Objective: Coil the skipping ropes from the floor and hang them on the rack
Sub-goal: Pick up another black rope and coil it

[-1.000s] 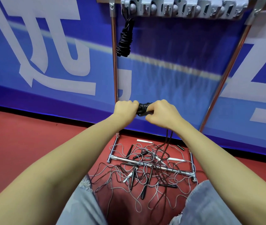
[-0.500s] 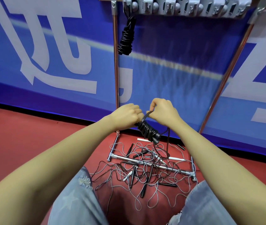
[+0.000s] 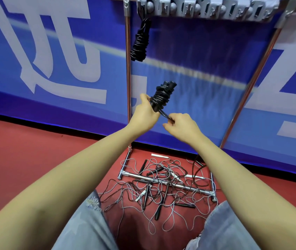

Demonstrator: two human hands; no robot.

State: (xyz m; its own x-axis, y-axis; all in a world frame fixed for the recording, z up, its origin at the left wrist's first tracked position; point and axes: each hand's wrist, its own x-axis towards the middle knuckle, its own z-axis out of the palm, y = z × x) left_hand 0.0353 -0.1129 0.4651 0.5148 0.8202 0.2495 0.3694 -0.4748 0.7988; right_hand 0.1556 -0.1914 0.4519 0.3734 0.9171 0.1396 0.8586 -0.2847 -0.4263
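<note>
Against a blue banner wall (image 3: 206, 109), below the rack (image 3: 205, 8), the left hand (image 3: 144, 114) had tipped the coiled rope (image 3: 161, 98) upright, fingers clamped round it, while the right hand (image 3: 181, 125) pinched its loop, the bundle seemingly ready for hanging beside the hung rope (image 3: 140, 44).

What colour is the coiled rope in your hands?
Black, glossy coiled rope, seen clearly in the head view.

Even, bright indoor light from above; no hard shadows, only a soft dark patch on the red floor (image 3: 35, 159) between my knees. Blue banner (image 3: 197, 78) smeared with vertical motion streaks. Wide-angle bend: my forearms balloon toward the lower corners, rack posts (image 3: 250, 87) lean outward. Slight sheen on the metal.
</note>
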